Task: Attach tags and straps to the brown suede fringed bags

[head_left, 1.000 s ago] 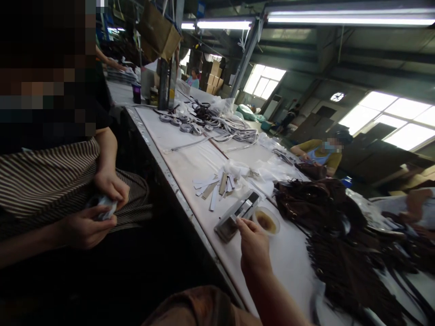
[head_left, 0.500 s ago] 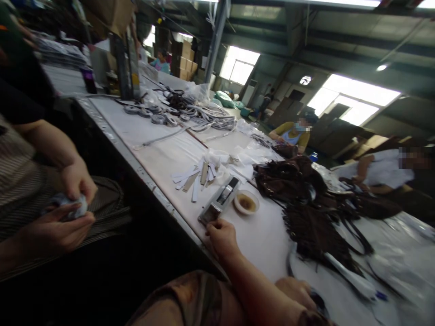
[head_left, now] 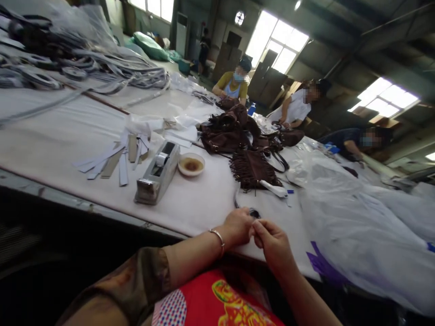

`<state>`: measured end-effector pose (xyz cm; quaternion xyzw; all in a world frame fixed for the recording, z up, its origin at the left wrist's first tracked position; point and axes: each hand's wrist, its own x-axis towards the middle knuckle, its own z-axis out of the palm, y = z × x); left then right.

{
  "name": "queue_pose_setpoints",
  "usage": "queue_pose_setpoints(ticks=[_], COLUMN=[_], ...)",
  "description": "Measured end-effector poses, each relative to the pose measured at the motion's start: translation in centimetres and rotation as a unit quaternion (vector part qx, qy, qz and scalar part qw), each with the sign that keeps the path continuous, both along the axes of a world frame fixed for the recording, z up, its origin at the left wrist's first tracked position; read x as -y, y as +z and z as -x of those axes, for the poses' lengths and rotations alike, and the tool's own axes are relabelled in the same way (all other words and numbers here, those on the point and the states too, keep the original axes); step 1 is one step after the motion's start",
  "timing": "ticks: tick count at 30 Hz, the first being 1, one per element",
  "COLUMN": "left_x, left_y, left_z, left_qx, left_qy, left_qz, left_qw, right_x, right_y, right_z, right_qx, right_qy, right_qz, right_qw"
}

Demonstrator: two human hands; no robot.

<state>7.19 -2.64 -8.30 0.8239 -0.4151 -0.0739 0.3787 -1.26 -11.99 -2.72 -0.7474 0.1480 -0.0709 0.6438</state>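
Note:
My left hand (head_left: pixel 239 225), with a bracelet at its wrist, is closed on a dark rounded thing (head_left: pixel 254 213) at the table's near edge. Most of that thing is hidden, so its kind is unclear. A thin greyish strip (head_left: pixel 236 195) curves up from beside the hand. My right hand (head_left: pixel 272 244) is pinched at the left fingertips, and what it grips is too small to make out. Left of both hands stands a grey tape dispenser (head_left: pixel 158 174), and beside it a white bowl (head_left: pixel 191 165) with a brown stain inside.
Cut strips (head_left: pixel 124 158) lie beyond the dispenser. Brown fringed bags (head_left: pixel 253 170) are heaped ahead, with a white tube (head_left: pixel 273 188) near them. Grey strap coils (head_left: pixel 74 72) lie far left, plastic sheeting (head_left: pixel 360 217) at right. Several people (head_left: pixel 233 86) work across the table.
My right hand has left the tape dispenser and come right to meet my left hand. The view has swung right, and the neighbouring person's hands at the left are out of view.

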Motion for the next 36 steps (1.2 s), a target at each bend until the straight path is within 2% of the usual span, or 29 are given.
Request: queue_pose_setpoints(ticks=[4, 8, 11, 15, 24, 36], left_x=[0.2, 0.4, 0.4, 0.5, 0.6, 0.4], left_y=[-0.5, -0.4, -0.3, -0.3, -0.1, 0.1], left_z=[-0.1, 0.1, 0.2, 0.4, 0.4, 0.5], left_qx=[0.063, 0.081, 0.085, 0.087, 0.08, 0.078], left_qy=[0.003, 0.011, 0.013, 0.024, 0.026, 0.032], left_qz=[-0.03, -0.049, -0.051, -0.052, -0.045, -0.037], left_qw=[0.998, 0.995, 0.995, 0.995, 0.995, 0.996], right_x=[3.1, 3.8, 4.3, 4.7, 4.0, 4.0], right_y=[-2.3, -3.7, -4.2, -4.3, -4.2, -4.4], right_z=[1.7, 1.8, 1.5, 1.0, 0.5, -0.6], right_qx=[-0.053, -0.125, -0.148, -0.174, -0.195, -0.235], right_qy=[-0.04, -0.052, -0.057, -0.058, -0.119, -0.13], right_qz=[-0.057, -0.125, -0.149, -0.146, -0.117, -0.089], right_qw=[0.996, 0.983, 0.976, 0.972, 0.966, 0.959])
